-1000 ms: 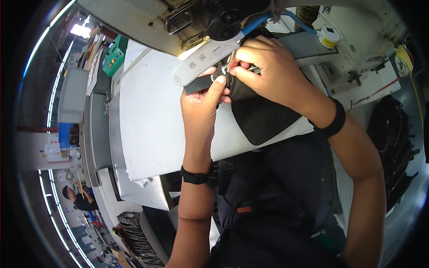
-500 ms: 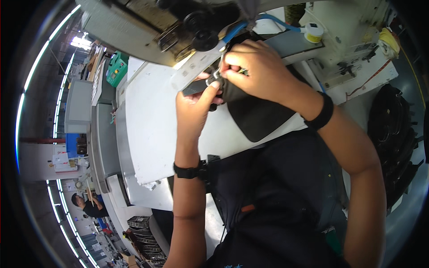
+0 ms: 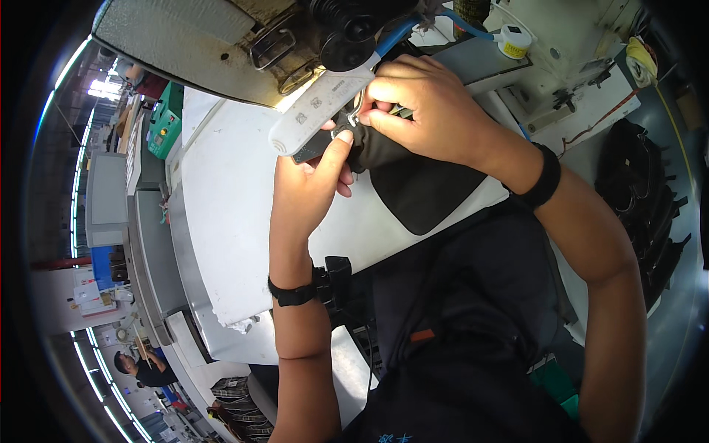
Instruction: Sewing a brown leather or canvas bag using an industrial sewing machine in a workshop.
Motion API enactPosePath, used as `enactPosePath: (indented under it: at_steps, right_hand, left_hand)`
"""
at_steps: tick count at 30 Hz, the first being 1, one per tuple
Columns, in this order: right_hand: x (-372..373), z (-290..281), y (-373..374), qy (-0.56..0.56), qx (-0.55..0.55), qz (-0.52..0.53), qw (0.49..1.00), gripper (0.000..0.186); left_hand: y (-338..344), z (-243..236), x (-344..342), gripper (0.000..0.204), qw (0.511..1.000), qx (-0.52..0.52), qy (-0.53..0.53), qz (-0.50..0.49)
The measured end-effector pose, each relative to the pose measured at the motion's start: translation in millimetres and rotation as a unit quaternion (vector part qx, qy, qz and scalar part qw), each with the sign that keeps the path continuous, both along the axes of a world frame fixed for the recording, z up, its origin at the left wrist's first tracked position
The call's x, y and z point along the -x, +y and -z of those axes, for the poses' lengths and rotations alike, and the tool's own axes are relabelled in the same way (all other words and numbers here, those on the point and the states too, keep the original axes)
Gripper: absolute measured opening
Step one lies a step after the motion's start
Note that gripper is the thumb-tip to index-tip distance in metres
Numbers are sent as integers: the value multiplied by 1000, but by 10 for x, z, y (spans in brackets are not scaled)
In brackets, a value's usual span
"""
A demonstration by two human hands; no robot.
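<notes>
A dark olive-black cloth piece (image 3: 428, 193) lies on the white sewing table, its rounded corner toward me and its far part bunched up. My left hand (image 3: 306, 184) is closed on the bunched part, thumb on top. My right hand (image 3: 428, 111) pinches the same cloth just to the right, fingertips close to a small silvery metal part (image 3: 352, 118); I cannot tell whether that part belongs to the machine or the cloth. The sewing machine's head (image 3: 192, 44) hangs above, and its white lamp bar (image 3: 317, 111) hides part of the cloth and the needle area.
The white tabletop (image 3: 229, 214) spreads to the left, with a green control box (image 3: 165, 122) at its far edge. A blue hose (image 3: 399, 35) runs above my right hand. Dark pieces (image 3: 635, 199) are heaped at right. Another person (image 3: 144, 365) works far off at left.
The whole view has shifted a little. Both hands keep their hold on the cloth, and the bunched cloth beside my left thumb shows more now.
</notes>
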State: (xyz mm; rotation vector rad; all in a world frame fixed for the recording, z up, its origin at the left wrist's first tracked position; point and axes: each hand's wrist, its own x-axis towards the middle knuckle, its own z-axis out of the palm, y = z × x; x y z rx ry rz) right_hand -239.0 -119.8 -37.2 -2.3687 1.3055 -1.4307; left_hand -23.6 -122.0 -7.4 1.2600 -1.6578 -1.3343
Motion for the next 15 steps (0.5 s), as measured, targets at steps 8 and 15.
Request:
enactPosePath:
  at_steps: [8, 15]
  right_hand:
    - [-18, -5, 19, -7, 0, -9, 1000, 10]
    - [-45, 12, 23, -17, 18, 7, 1000, 5]
  left_hand:
    - [14, 22, 58, 20, 990, -81, 108, -31]
    - [26, -25, 90, 17, 985, -112, 121, -52]
